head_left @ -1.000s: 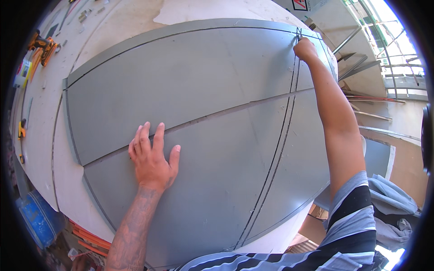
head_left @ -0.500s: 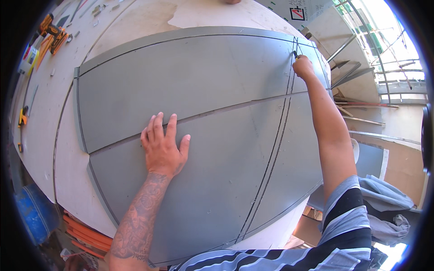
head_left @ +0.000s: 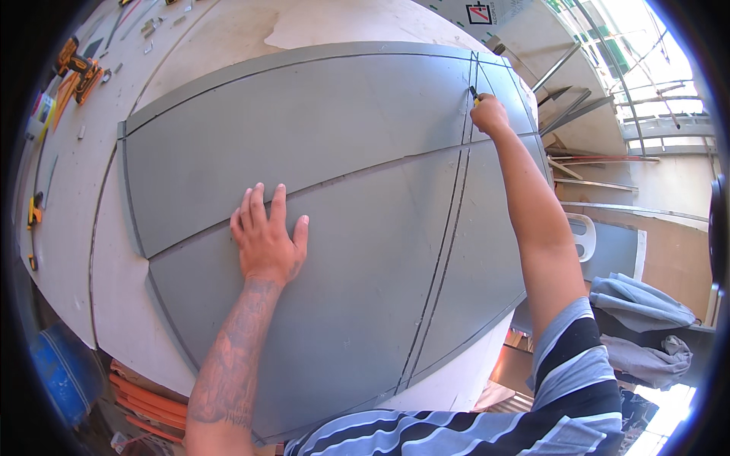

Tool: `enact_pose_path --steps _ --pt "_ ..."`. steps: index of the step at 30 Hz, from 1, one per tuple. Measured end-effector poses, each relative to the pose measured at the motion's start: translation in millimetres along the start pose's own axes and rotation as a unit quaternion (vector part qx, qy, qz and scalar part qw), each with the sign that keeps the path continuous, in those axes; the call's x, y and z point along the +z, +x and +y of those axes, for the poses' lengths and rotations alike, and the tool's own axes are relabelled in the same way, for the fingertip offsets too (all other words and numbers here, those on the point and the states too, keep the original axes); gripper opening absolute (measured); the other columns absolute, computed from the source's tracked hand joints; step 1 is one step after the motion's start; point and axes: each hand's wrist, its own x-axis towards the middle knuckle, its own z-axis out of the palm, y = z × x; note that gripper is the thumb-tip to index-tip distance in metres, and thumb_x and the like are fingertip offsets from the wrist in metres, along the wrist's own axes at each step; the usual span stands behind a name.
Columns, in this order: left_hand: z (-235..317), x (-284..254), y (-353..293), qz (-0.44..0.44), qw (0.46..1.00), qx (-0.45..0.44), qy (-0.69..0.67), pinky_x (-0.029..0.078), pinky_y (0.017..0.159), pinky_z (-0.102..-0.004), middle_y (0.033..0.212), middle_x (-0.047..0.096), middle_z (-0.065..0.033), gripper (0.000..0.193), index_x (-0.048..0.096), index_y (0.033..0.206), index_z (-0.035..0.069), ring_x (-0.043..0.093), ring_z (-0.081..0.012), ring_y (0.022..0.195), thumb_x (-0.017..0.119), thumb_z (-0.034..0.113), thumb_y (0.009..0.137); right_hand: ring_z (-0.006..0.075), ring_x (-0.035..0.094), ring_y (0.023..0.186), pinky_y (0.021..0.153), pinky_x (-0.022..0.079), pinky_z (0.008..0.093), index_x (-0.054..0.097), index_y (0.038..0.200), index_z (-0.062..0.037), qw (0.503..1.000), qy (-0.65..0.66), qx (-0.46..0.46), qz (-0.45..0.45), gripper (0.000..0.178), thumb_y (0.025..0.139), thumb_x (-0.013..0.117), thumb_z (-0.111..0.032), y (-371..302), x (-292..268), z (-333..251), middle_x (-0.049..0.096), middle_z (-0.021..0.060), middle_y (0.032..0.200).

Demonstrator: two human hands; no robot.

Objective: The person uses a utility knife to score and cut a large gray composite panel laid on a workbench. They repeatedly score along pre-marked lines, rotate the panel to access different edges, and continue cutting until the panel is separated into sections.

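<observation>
A large grey panel (head_left: 357,251) lies flat, crossed by dark grooves and a long seam. My left hand (head_left: 266,239) rests on it with fingers spread, the fingertips reaching over the seam; nothing is in it. Toward the far right corner, my right hand (head_left: 489,114) is closed around a small black-and-yellow utility knife (head_left: 475,94), mostly hidden by the fingers. Its black front end is beside a pair of dark lines (head_left: 466,137) running near to far; the blade itself is too small to make out.
The panel lies on a pale work table (head_left: 99,159). An orange-and-black power drill (head_left: 76,72) and a yellow-and-black clamp (head_left: 34,211) are at the left. A blue drum (head_left: 65,372) stands lower left, near orange bars (head_left: 148,399). Metal lengths (head_left: 570,110) and grey cloth (head_left: 642,304) are at the right.
The view has shifted slightly, moving the panel and both hands leftward in the picture. My right hand with the knife has come slightly nearer along the lines. My left hand stays flat on the panel.
</observation>
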Motion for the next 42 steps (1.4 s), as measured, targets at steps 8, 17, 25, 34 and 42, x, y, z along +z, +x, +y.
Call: enact_pose_path --steps 8,17,25,34,42 --pt "3 -3 2 -0.021 1.0 -0.004 0.012 0.018 0.131 -0.0556 0.167 0.033 -0.0174 0.064 0.037 0.165 0.018 0.025 -0.0345 0.16 0.052 0.047 0.109 0.0367 0.061 0.14 0.114 0.051 0.0465 0.064 0.145 -0.0107 1.0 -0.01 0.022 -0.01 0.051 0.095 0.06 -0.014 -34 11 16 0.065 0.0204 0.148" --pt "1 0 1 -0.017 1.0 -0.003 0.018 0.018 0.13 -0.0558 0.168 0.032 -0.0187 0.065 0.037 0.164 0.017 0.024 -0.0344 0.16 0.05 0.049 0.109 0.0358 0.061 0.14 0.115 0.051 0.048 0.062 0.149 -0.0157 0.999 -0.021 0.049 -0.002 0.054 0.096 0.062 -0.016 -117 13 4 0.064 0.0186 0.15" --pt "0 6 1 -0.009 0.999 -0.002 0.045 0.017 0.13 -0.0555 0.168 0.032 -0.0174 0.066 0.036 0.164 0.018 0.024 -0.0333 0.16 0.048 0.053 0.109 0.0365 0.062 0.138 0.112 0.053 0.0484 0.057 0.154 -0.0185 0.998 -0.026 0.059 -0.012 0.058 0.097 0.059 -0.013 -175 19 6 0.065 0.0179 0.149" --pt "1 5 1 -0.012 0.999 -0.003 0.043 0.017 0.131 -0.0545 0.169 0.031 -0.0172 0.066 0.036 0.165 0.018 0.024 -0.0319 0.161 0.048 0.053 0.11 0.0363 0.062 0.138 0.113 0.053 0.0477 0.055 0.156 -0.0174 0.997 -0.018 0.072 -0.026 0.059 0.097 0.059 -0.013 -213 27 15 0.065 0.0193 0.148" --pt "-1 6 0 -0.005 0.999 0.0 0.036 0.017 0.131 -0.055 0.168 0.032 -0.0176 0.066 0.036 0.165 0.018 0.024 -0.0325 0.161 0.048 0.053 0.109 0.0367 0.062 0.138 0.113 0.052 0.0474 0.06 0.153 -0.0151 0.998 0.006 0.058 0.006 0.056 0.096 0.059 -0.014 -212 34 19 0.066 0.0188 0.146"
